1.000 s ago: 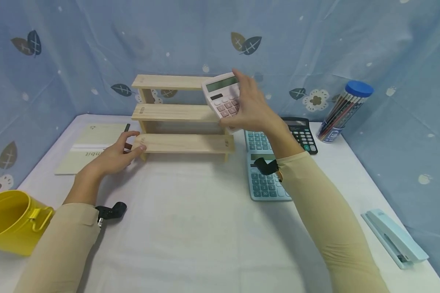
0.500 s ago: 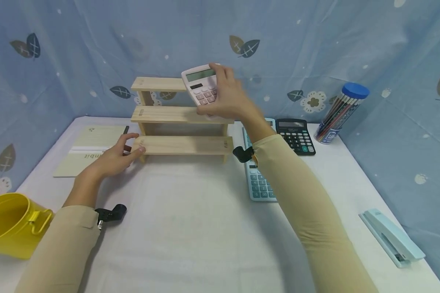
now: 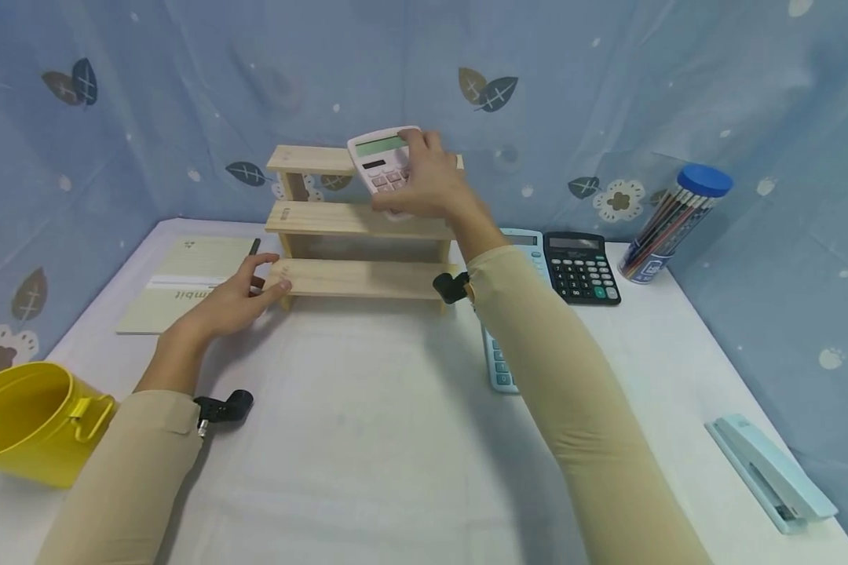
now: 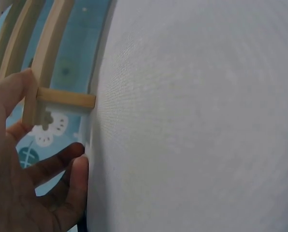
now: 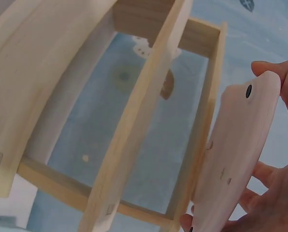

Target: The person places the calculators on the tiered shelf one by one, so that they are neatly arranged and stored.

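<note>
Two tan sleeves (image 3: 123, 479) reach in from the near side, with a yellow bucket (image 3: 38, 424) left of the left one and a light-blue stapler (image 3: 770, 475) far off to the right of the other. Beyond them, a pale-blue calculator (image 3: 498, 361) sticks out from under the line of the right sleeve, mostly covered. Left of centre, the left hand (image 3: 229, 306) pinches the left end of the lowest board of a three-tier wooden rack (image 3: 356, 278); a notebook (image 3: 187, 278) lies left of the rack. The right hand (image 3: 427, 176) grasps a pink calculator (image 3: 381, 163) by its right side, thumb at the lower edge, tilted beside the upper boards; whether it touches them I cannot tell. Right of the rack, a black desktop calculator (image 3: 581, 268) lies on the white cloth (image 3: 353, 439), and a blue-lidded tub of pencils (image 3: 671, 224) stands further right. A leaf-patterned blue curtain (image 3: 396, 71) hangs behind everything.
</note>
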The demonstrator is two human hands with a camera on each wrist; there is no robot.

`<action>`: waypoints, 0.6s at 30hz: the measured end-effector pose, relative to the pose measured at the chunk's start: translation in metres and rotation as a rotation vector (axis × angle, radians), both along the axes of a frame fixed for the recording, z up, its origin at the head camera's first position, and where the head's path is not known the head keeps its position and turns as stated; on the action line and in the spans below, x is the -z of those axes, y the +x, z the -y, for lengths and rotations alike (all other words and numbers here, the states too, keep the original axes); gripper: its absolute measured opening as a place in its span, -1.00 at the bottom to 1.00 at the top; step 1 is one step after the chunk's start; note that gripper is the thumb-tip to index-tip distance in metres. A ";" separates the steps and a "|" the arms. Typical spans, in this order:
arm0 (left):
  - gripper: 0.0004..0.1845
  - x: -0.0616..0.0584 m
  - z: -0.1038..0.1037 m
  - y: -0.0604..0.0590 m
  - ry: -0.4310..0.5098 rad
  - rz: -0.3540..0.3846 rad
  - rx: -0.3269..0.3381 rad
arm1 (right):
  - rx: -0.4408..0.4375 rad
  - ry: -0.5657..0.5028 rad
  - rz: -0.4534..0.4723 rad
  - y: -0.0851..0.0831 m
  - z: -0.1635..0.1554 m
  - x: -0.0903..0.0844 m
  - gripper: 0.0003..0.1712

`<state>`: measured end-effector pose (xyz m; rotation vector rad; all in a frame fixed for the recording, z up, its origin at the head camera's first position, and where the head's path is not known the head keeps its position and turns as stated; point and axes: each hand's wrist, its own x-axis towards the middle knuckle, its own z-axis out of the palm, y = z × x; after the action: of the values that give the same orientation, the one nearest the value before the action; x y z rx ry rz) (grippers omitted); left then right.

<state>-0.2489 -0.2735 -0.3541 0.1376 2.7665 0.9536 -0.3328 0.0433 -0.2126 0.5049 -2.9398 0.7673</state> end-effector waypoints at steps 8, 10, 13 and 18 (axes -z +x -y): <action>-0.08 -0.002 0.000 0.001 -0.010 -0.004 -0.005 | 0.044 0.026 0.023 -0.004 0.012 -0.002 -0.03; -0.08 -0.002 0.000 0.000 -0.010 -0.002 -0.003 | 0.071 0.034 0.023 -0.004 0.016 -0.003 -0.08; -0.08 -0.002 0.000 0.000 -0.014 0.003 -0.001 | 0.104 0.057 0.018 -0.006 0.021 -0.003 -0.14; -0.08 0.000 0.000 -0.001 -0.002 0.002 0.003 | 0.093 0.094 0.006 -0.010 0.025 -0.001 -0.06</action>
<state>-0.2496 -0.2734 -0.3541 0.1409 2.7646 0.9490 -0.3429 0.0185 -0.2117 0.3689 -2.9917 0.6241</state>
